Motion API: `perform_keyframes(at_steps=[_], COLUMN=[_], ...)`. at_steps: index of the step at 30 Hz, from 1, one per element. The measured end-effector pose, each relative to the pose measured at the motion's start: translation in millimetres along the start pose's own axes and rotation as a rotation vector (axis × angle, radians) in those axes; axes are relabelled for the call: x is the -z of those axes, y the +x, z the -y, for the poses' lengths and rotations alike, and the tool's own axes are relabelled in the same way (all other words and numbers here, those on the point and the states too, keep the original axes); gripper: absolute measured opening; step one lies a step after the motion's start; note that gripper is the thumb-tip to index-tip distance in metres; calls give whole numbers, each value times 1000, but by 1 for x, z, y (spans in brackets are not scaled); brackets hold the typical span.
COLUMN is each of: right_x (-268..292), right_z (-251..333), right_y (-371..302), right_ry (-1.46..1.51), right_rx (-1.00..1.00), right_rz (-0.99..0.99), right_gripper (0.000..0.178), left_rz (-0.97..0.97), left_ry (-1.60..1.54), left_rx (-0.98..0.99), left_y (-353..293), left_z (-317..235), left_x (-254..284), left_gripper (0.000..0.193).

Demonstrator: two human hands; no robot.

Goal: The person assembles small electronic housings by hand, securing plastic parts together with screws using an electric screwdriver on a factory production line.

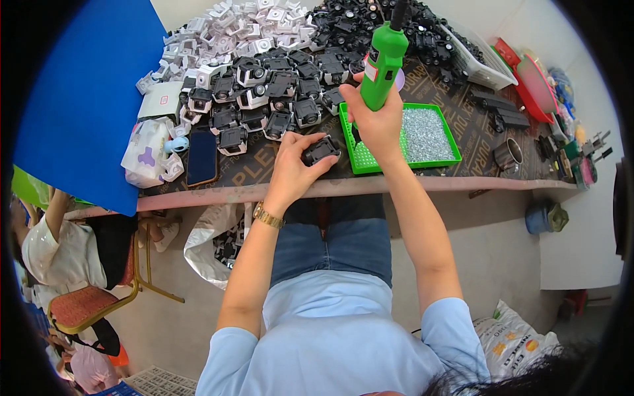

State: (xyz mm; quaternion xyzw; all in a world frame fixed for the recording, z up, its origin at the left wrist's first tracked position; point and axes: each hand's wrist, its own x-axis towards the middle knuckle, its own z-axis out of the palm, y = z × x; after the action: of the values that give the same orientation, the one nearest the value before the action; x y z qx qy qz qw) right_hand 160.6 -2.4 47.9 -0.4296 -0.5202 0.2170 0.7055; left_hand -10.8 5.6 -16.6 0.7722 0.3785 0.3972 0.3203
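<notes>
My left hand (290, 166) pinches a small black toy-car part (321, 150) at the table's front edge, between thumb and fingers. My right hand (382, 125) is wrapped round a green electric screwdriver (386, 59), held upright with its cable end on top. The tool's lower tip is mostly hidden behind my hand, over the left side of a green tray (456, 146). Small silver screws (428, 135) fill the tray's right side; its left side is a perforated grid. Beyond my left hand lie several black-and-white toy-car assemblies (254, 98).
Heaps of white parts (238, 30) and black parts (343, 23) cover the back. A phone (202, 158) lies left, below a blue panel (86, 99). Rightward are a white basket (485, 63), a metal cup (507, 156) and a pink basin (536, 82). Another person (66, 247) sits left.
</notes>
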Motion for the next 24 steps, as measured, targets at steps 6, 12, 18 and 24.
perform_keyframes(at_steps=[6, 12, 18, 24], right_x=[1, -24, -37, -40], right_z=[7, 29, 19, 18], right_y=[9, 13, 8, 7], right_ry=[-16, 193, 205, 177], right_rx=[132, 220, 133, 107], right_rz=[-55, -21, 44, 61], right_gripper=[40, 39, 42, 27], left_rz=[43, 14, 23, 20], left_ry=[-20, -13, -2, -13], left_rx=[26, -14, -4, 1], left_y=[1, 1, 2, 2], left_z=[-5, -1, -1, -1], left_x=[0, -1, -1, -2], left_gripper=[47, 45, 45, 47])
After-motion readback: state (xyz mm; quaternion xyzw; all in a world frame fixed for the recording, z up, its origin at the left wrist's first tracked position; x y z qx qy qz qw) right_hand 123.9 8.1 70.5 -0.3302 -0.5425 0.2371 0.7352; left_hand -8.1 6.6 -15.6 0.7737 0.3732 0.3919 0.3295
